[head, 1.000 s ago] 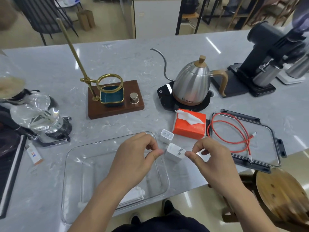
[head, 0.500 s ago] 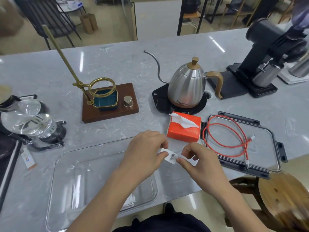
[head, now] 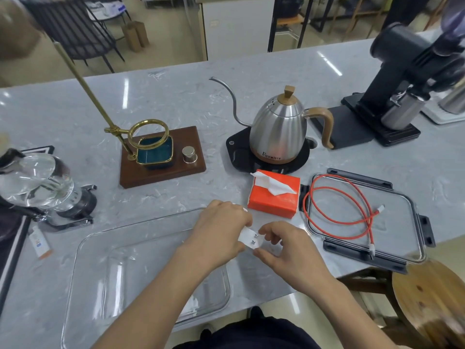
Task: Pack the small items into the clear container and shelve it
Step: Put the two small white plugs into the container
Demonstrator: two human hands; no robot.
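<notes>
Partly hidden, white charger [head: 249,238] sits between left hand [head: 221,230] and right hand [head: 289,250].

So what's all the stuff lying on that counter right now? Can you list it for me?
clear container: one, clear glass, front left of counter
white charger: one, white, prongs showing, held between both hands
tissue box: one, orange, behind the hands
red cable: one, red, coiled on the lid
lid: one, clear with black clips, right
kettle: one, steel with wooden handle, on black base
dripper stand: one, brown wood and brass, centre left
grinder: one, black, far right
small tube: one, white and orange, far left
left hand: one, gripping the charger
right hand: one, fingertips on the charger
</notes>
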